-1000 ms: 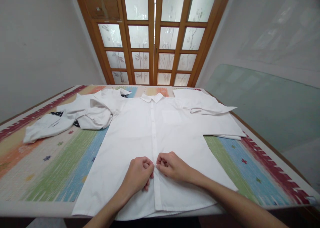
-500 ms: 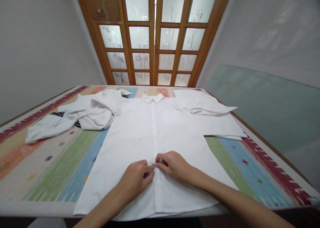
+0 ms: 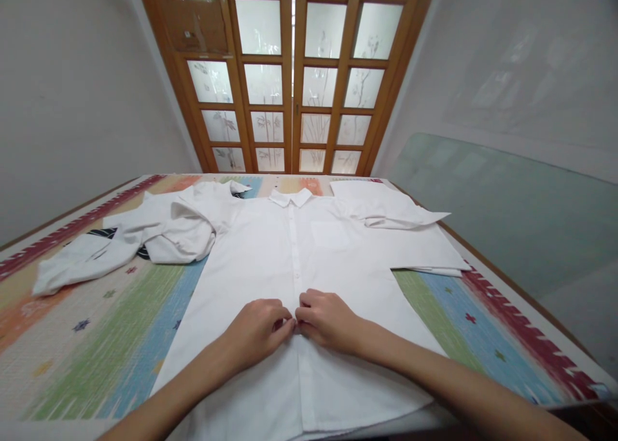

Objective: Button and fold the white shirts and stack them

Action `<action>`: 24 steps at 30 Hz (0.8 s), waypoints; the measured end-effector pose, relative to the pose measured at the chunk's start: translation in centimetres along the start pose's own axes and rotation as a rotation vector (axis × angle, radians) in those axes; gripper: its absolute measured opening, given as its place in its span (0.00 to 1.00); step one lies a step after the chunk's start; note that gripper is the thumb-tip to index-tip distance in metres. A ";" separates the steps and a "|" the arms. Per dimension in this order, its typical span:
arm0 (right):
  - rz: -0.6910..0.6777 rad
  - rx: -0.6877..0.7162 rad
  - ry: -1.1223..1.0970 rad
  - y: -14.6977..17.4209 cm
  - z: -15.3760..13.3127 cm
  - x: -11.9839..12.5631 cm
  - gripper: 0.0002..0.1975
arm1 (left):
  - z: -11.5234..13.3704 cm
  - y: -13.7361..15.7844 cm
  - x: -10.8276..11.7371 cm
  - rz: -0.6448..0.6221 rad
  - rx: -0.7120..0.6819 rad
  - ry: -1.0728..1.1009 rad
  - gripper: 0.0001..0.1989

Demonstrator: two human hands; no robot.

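Note:
A white button-up shirt [image 3: 251, 248] lies spread front side up, its collar [image 3: 291, 198] at the far end and its hem towards me. Low on the button placket, my left hand [image 3: 263, 328] pinches the fabric from the left side. My right hand [image 3: 326, 319] meets it from the right, fingers curled and closed on the placket. The fingertips of both hands nearly touch, and they hide whatever button is between them. A small button [image 3: 297, 275] shows on the placket above the hands.
A crumpled white garment [image 3: 181, 235] with dark striped parts lies left of the shirt. Beside the shirt's right sleeve is another folded white cloth [image 3: 362, 193]. A striped colourful cover [image 3: 111, 338] lies over the table. Beyond stand wooden glazed doors [image 3: 292, 119]; a greenish panel [image 3: 483, 209] leans at right.
My hands stay together at the placket, and the fingers have shifted slightly. The view has tilted a little, so the doors appear lower and the shirt's near part is lifted nearer to me.

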State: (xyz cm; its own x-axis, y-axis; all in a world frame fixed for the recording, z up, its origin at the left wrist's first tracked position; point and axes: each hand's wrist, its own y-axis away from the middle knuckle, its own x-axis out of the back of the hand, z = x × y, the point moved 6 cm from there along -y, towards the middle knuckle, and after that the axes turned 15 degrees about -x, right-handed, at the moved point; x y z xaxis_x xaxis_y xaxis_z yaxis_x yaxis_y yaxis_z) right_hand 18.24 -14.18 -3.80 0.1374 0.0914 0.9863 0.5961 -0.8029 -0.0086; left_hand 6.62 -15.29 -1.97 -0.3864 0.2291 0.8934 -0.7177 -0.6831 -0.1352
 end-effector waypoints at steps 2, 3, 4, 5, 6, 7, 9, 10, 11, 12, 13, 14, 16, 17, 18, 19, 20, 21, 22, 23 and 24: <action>0.105 0.053 -0.025 -0.4 -0.3 0.4 0.10 | -0.5 -0.7 1.0 0.048 -0.028 -0.019 0.10; 0.139 0.072 -0.038 -0.5 -0.3 0.5 0.13 | -0.8 -1.1 1.5 0.078 -0.045 -0.035 0.09; 0.158 0.090 -0.050 -0.6 -0.3 0.5 0.17 | -1.1 -1.6 2.1 0.113 -0.061 -0.057 0.09; 0.163 0.109 -0.061 -0.6 -0.3 0.5 0.20 | -1.5 -2.1 2.5 0.151 -0.078 -0.083 0.09; 0.156 0.125 -0.068 -0.7 -0.2 0.4 0.22 | -1.8 -2.8 2.9 0.191 -0.095 -0.108 0.10; 0.139 0.138 -0.072 -0.7 -0.1 0.3 0.24 | -2.2 -3.4 3.2 0.230 -0.113 -0.128 0.10; 0.093 0.145 -0.076 -0.9 0.5 0.0 0.26 | -3.2 -5.0 3.4 0.299 -0.158 -0.150 0.13; 0.070 0.140 -0.078 -1.1 0.8 -0.1 0.27 | -3.7 -5.8 3.2 0.321 -0.188 -0.154 0.14; 0.052 0.132 -0.076 -1.4 1.3 -0.2 0.28 | -4.2 -6.7 2.9 0.335 -0.218 -0.155 0.16; 0.039 0.122 -0.072 -1.7 1.8 -0.3 0.29 | -4.7 -7.5 2.5 0.337 -0.242 -0.154 0.19; 0.034 0.109 -0.064 -2.0 2.5 -0.4 0.29 | -5.4 -8.2 1.9 0.324 -0.255 -0.156 0.22; 0.034 0.089 -0.052 -2.4 3.3 -0.4 0.29 | -6.1 -8.8 1.3 0.302 -0.250 -0.158 0.24; 0.038 0.018 -0.024 -3.3 5.7 -0.5 0.30 | -7.5 -9.7 -0.3 0.234 -0.218 -0.163 0.27; 0.041 -0.035 -0.013 -3.8 7.3 -0.4 0.31 | -8.1 -9.9 -1.0 0.196 -0.204 -0.167 0.28; 0.038 -0.095 -0.007 -4.1 9.0 -0.4 0.32 | -8.5 -10.0 -1.6 0.159 -0.199 -0.175 0.28; 0.033 -0.156 -0.010 -4.4 10.9 -0.3 0.33 | -8.8 -10.0 -2.2 0.132 -0.201 -0.186 0.29; 0.036 -0.228 -0.029 -4.6 12.9 -0.1 0.33 | -8.9 -9.9 -2.5 0.114 -0.207 -0.199 0.29; 0.045 -0.298 -0.070 -4.7 14.8 0.2 0.33 | -9.0 -9.8 -2.8 0.102 -0.212 -0.212 0.29; 0.063 -0.347 -0.137 -4.7 16.7 0.6 0.31 | -9.0 -9.7 -2.9 0.093 -0.213 -0.222 0.29; 0.093 -0.386 -0.235 -4.6 18.4 1.2 0.29 | -9.0 -9.6 -2.9 0.085 -0.210 -0.229 0.29; 0.163 -0.450 -0.360 -4.5 20.3 2.0 0.26 | -8.9 -9.5 -2.9 0.077 -0.206 -0.233 0.29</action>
State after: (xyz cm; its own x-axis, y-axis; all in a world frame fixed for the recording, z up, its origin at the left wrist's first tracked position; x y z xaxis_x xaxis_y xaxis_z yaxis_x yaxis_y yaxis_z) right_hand 31.87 1.56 -5.09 0.5051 0.0773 0.8596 0.1625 -0.9867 -0.0068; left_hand 9.38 -3.29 -7.06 -0.3181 0.0009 0.9481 -0.8028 -0.5322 -0.2689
